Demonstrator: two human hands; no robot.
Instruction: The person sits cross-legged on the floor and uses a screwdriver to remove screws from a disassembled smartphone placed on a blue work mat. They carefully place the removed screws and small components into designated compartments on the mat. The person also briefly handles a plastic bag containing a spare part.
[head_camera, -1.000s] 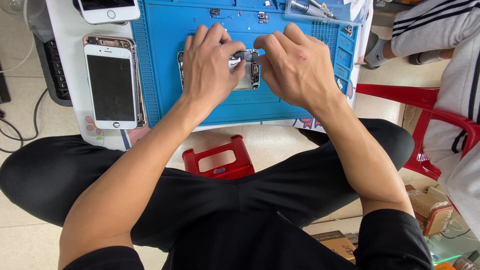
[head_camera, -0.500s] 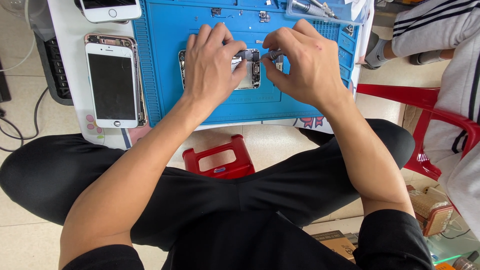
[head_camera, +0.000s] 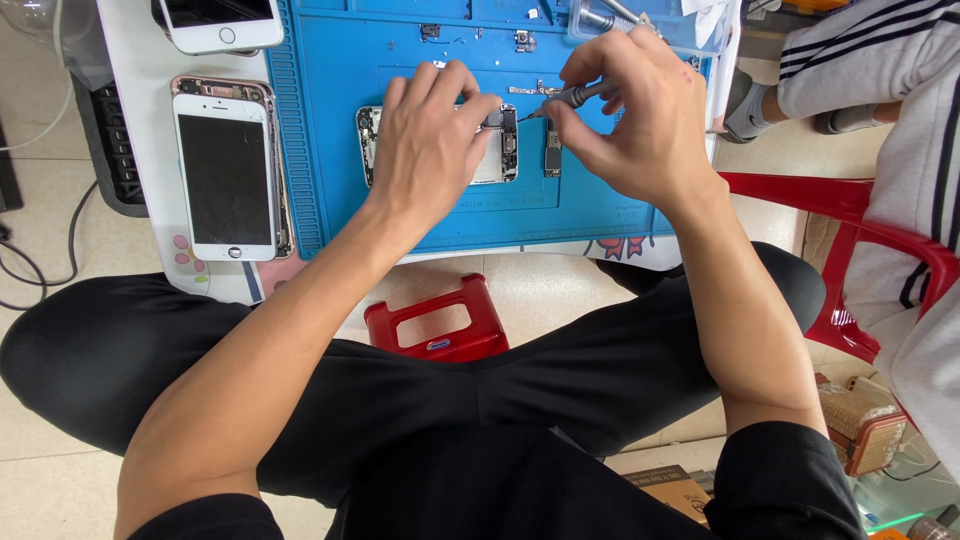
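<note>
We find the opened phone chassis (head_camera: 495, 150) lying flat near the middle of the blue repair mat (head_camera: 330, 120), its internal parts facing up and its left portion covered by the left hand (head_camera: 430, 150). The left hand rests palm down on the chassis, fingers spread slightly and curled over the upper edge, pressing it to the mat. The right hand (head_camera: 630, 120) is closed in a narrow pinch on a small screwdriver (head_camera: 565, 98), whose tip points left and meets the upper right corner of the chassis. Just beside the chassis on the right lies a small dark detached component (head_camera: 553, 155). Loose small parts (head_camera: 520, 40) sit near the mat's upper edge. To the left of the mat, on the white worktop (head_camera: 135, 130), we see a rose-gold phone (head_camera: 225, 170) with a white front, screen dark, and above it a second white phone (head_camera: 220, 20), partly out of frame. A red plastic stool (head_camera: 440, 320) stands below, between our knees. A red chair (head_camera: 860, 260) stands at right, with another person's striped sleeve (head_camera: 860, 60) near it.
</note>
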